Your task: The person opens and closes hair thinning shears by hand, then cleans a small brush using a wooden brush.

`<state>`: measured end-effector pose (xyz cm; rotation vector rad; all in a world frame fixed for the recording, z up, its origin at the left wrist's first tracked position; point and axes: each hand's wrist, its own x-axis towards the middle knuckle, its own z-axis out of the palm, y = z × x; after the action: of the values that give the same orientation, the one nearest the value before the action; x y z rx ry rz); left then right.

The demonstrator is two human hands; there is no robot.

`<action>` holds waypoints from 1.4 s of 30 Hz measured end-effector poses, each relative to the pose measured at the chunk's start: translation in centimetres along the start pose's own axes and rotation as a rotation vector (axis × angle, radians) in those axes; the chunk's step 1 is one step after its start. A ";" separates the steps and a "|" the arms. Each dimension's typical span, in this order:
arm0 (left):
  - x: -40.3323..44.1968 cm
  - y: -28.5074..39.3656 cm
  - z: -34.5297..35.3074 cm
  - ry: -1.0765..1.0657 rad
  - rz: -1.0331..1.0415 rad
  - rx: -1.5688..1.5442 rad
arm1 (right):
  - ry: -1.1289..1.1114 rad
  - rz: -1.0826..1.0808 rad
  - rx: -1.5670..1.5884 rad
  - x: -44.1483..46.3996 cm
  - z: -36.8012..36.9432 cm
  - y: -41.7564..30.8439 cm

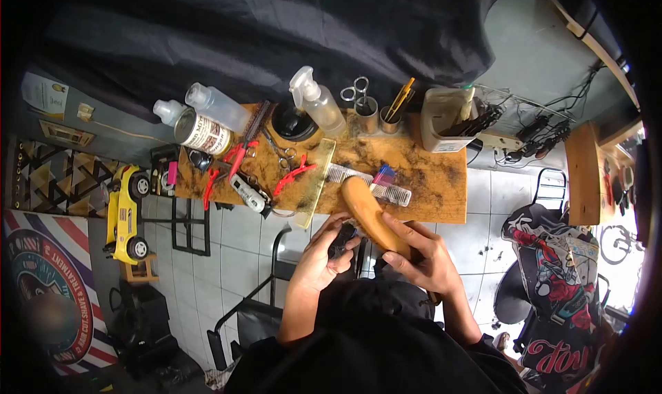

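My right hand is wrapped round the lower end of a curved tan wooden brush, whose upper end lies over the front edge of the wooden table. Close to its left side, my left hand holds a small black object, its details too dark to make out. The brush and the black object are near each other or touching; which, I cannot tell. Behind the brush lie a pale comb and a blue and red item. A long yellowish comb rests to the left.
On the wooden table are a spray bottle, scissors in a metal cup, a plastic container, white clippers, red clips and a can. A black chair stands below left.
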<state>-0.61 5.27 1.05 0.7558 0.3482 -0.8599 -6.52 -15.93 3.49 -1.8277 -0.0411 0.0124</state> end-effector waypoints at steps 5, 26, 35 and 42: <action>-1.1 0.3 -0.8 0.048 0.061 0.119 | -0.038 -0.052 -0.243 1.0 0.0 1.5; 0.9 7.4 -6.6 -0.163 -0.127 0.162 | 0.600 -0.114 -0.508 2.2 8.2 -1.3; 2.2 10.3 -6.7 -0.336 -0.320 0.216 | 0.984 0.334 -0.520 1.6 10.8 -2.7; 2.4 11.8 -6.6 -0.352 -0.357 0.339 | 0.634 0.100 -0.406 1.7 14.8 -5.9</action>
<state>10.28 13.62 0.52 0.8480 0.0187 -1.3895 -5.35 -0.11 5.44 -2.1579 0.5272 -0.5364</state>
